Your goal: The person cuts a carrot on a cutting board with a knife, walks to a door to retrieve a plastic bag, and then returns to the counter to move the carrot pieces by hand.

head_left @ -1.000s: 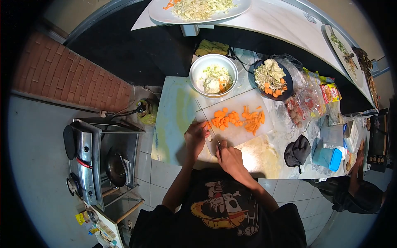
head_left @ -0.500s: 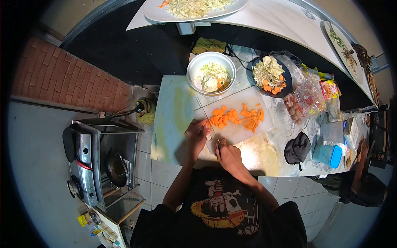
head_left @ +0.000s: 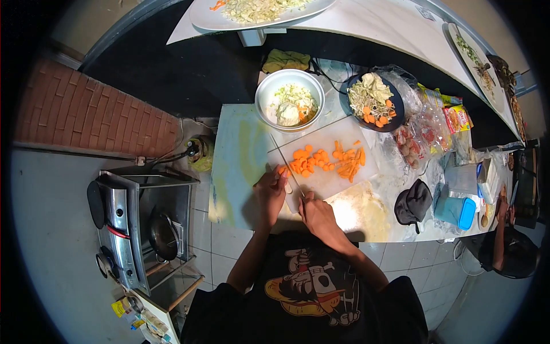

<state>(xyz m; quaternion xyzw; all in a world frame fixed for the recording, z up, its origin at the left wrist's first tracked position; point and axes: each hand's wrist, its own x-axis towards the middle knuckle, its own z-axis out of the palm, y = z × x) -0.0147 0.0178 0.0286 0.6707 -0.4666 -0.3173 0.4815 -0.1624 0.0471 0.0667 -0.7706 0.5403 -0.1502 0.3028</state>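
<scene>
A white cutting board [head_left: 329,180] lies on the table with several carrot slices [head_left: 309,161] and carrot sticks [head_left: 349,163] on it. My left hand [head_left: 269,189] presses a piece of carrot [head_left: 282,170] at the board's left edge. My right hand [head_left: 316,215] grips the handle of a knife [head_left: 289,172], whose blade runs up and left beside my left fingers.
A white bowl [head_left: 289,103] of chopped vegetables and a dark plate [head_left: 372,103] of sprouts and carrot stand behind the board. Plastic bags [head_left: 424,137], a blue-lidded box [head_left: 455,212] and a black cloth [head_left: 412,206] lie right. A stove with a pan [head_left: 160,232] stands lower left. Another person [head_left: 507,246] is at far right.
My hands stay at the board's left edge with the knife against the carrot. The view has drifted slightly. The person at the right has moved lower.
</scene>
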